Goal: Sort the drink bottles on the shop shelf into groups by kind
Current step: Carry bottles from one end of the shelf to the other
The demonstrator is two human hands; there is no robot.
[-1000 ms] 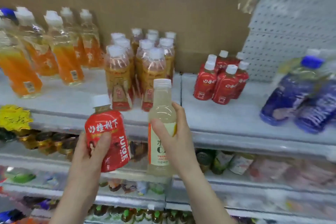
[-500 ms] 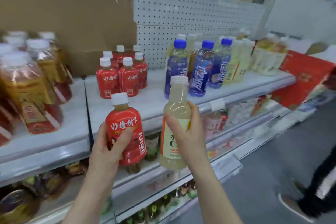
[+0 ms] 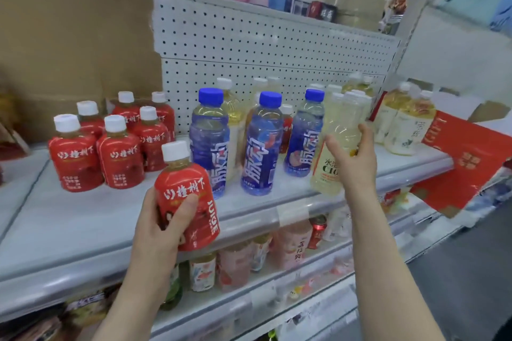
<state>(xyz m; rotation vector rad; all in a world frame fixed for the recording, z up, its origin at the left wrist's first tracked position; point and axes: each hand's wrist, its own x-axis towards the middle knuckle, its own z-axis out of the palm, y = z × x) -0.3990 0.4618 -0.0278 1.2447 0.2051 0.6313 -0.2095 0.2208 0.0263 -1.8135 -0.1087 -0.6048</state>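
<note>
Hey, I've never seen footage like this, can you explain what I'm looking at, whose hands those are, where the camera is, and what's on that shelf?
There is no machine here: a person is sorting drinks with bare hands. Every picture comes from one wide-angle camera worn on their head, looking forward and down, so the arms reach in from below. The left hand grips a red juice bottle in front of the shelf. The right hand has its fingers round a pale yellow bottle at the shelf's front edge; whether it stands on the shelf I cannot tell. On the shelf stand a cluster of matching red bottles, three blue-capped bottles and, further right, more pale bottles. Behind them are a white pegboard and brown cardboard.
</note>
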